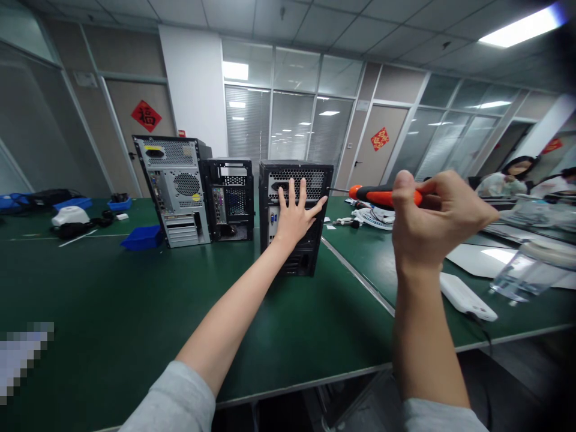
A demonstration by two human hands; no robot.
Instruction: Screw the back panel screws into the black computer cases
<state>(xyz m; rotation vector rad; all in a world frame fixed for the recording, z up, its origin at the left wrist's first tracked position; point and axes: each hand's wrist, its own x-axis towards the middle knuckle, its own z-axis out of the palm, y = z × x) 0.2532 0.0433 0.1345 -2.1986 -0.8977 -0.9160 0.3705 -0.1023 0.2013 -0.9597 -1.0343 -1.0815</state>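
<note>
A black computer case (296, 163) stands upright on the green table (202, 300), its back panel facing me. My left hand (294, 213) lies against that panel with its fingers spread, below and over the upper mesh. To the right, my right hand (432, 216) is closed round the handle of an orange and black screwdriver (380, 195). The thin shaft points left, and its tip is at the case's upper right edge. Whether the tip sits in a screw cannot be made out.
Two more cases, one silver-backed (186, 186) and one open black (236, 198), stand left. A blue tray (142, 238) lies beside them. On the right are a white power bank (468, 297), a clear container (528, 273) and cables. People sit at the far right.
</note>
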